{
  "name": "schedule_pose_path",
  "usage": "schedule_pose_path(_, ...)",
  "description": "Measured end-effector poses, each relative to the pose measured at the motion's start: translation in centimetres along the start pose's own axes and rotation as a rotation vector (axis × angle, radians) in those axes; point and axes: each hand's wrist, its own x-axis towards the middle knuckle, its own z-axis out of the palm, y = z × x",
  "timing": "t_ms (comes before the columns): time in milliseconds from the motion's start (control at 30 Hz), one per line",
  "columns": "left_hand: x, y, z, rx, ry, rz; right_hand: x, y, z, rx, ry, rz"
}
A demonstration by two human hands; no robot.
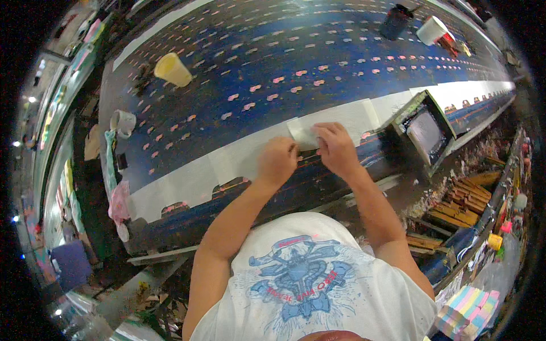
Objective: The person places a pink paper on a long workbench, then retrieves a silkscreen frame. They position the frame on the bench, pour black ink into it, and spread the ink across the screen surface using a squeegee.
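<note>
Your left hand (277,160) has thumb and fingers drawn together at the lower left of a pale piece (304,135); grip cannot be told. Your right hand (336,149) has fingers bent over the piece's right side, grip likewise unconfirmed. The piece lies over white sheeting (239,159) along your worktop's (216,88) near side.

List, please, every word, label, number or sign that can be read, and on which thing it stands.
White shirt: red lettering over the blue print; I do not copy its words.
Pale mug at the table's left: any marks are too blurred to read.
Pale piece between left hand and right hand: no lettering visible.
Elsewhere, nothing I can read.
</note>
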Motion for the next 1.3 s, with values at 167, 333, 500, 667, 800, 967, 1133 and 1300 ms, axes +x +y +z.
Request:
schedule_pose_path(167, -1.0, -0.7, -1.8, -0.445, 0.093, -0.334, -3.9, -1.2, 0.3, -0.258, -0.192, -0.005)
schedule_pose_path(333, -2.8, -2.9, -1.1, -0.659, 0.017, -0.267, -3.2, -3.2, 1.5, -0.311, -0.326, -0.047)
schedule_pose_path(500, -2.7, -2.7, -0.9, -0.567, 0.035, -0.093, -2.3, -3.5, 1.5, -0.145, -0.301, -0.149)
schedule_pose_path(667, -3.5, -3.2, -1.5, -0.026, 0.064, 0.089, -4.3, -2.6, -0.6, 0.017, -0.013, -0.098)
schedule_pose_path(800, -3.1, -0.1, -0.9, 0.272, -0.068, 0.129, -6.3, -1.4, -3.2, -0.043, 0.097, 0.006)
schedule_pose_path(967, -2.4, 2.8, -1.0, 0.250, -0.318, 0.342, -8.2, -0.1, -5.9, -0.097, 0.240, 0.048)
schedule_pose_path(1133, -1.3, 4.4, 0.8, 0.135, -0.457, 0.532, -10.2, 2.1, -13.7, -0.251, 0.635, 0.114)
schedule_pose_path(1300, 1.7, 7.4, 3.5, 0.083, -0.498, 0.632, -14.6, 5.4, -19.1, -0.255, 1.012, 0.418)
